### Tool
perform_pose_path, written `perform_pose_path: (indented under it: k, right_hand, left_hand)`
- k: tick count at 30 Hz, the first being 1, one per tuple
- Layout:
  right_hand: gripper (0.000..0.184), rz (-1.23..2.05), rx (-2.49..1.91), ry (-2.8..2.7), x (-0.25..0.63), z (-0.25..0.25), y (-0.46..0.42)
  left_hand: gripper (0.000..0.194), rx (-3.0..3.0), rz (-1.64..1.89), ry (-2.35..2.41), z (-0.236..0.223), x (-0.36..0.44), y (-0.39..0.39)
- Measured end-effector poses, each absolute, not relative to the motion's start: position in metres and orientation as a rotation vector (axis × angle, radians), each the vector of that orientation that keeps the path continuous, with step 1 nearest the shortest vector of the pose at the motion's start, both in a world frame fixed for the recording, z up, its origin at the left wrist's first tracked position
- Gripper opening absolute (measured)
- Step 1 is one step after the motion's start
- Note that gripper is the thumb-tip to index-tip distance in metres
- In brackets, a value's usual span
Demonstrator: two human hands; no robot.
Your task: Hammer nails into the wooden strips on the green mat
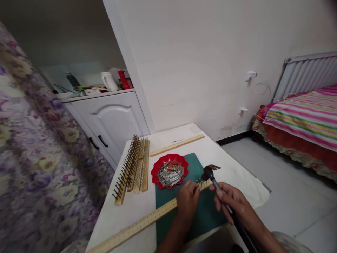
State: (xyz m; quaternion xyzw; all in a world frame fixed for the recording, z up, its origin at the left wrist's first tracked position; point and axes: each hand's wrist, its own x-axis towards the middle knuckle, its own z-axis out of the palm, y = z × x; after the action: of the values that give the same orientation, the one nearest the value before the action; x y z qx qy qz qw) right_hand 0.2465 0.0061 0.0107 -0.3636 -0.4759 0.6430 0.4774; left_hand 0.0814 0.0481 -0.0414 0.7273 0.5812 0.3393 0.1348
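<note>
My right hand [231,200] is wrapped round the shaft of a claw hammer [208,173], whose head hovers just over the end of a long wooden strip [147,222]. Rows of small holes run along this strip, and several nails [202,182] stand up near its far end. On the strip rests my left hand [187,200], closed, fingertips pinched beside those nails. Whatever is between the fingertips is too small to make out. A green mat [195,163] lies under the strip. Just beyond my left hand, a red scalloped dish [155,167] holds many loose silvery nails.
Several wooden strips studded with upright nails [131,165] lie at the table's left. A bare strip [177,145] lies near the back of the white table [140,218]. A white cabinet [116,123] and floral curtain [52,154] stand left; a bed [310,109] stands right.
</note>
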Motion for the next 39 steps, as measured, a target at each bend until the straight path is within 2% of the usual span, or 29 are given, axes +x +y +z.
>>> perform_pose_path:
  k: [9, 17, 23, 31, 39]
  right_hand:
    - [0.029, 1.476, -0.916, -1.111, 0.258, 0.011, 0.009]
    - [0.029, 1.482, -0.917, -1.122, 0.256, 0.008, 0.011]
    - [0.029, 1.487, -0.897, -1.135, 0.249, 0.010, 0.014]
    - [0.028, 1.496, -0.906, -1.157, 0.236, 0.017, 0.009]
    - [0.029, 1.548, -0.888, -1.186, 0.229, 0.013, 0.007]
  left_hand:
    - [0.012, 2.171, 0.931, 1.625, -0.041, 0.061, 0.038]
    - [0.033, 2.376, 0.753, 1.743, -0.042, 0.039, 0.012]
    - [0.028, 2.382, 0.814, 1.703, -0.055, 0.041, 0.020]
    - [0.029, 2.387, 0.859, 1.634, -0.045, 0.057, 0.020]
    - [0.022, 2.339, 0.889, 1.784, -0.014, 0.005, 0.047]
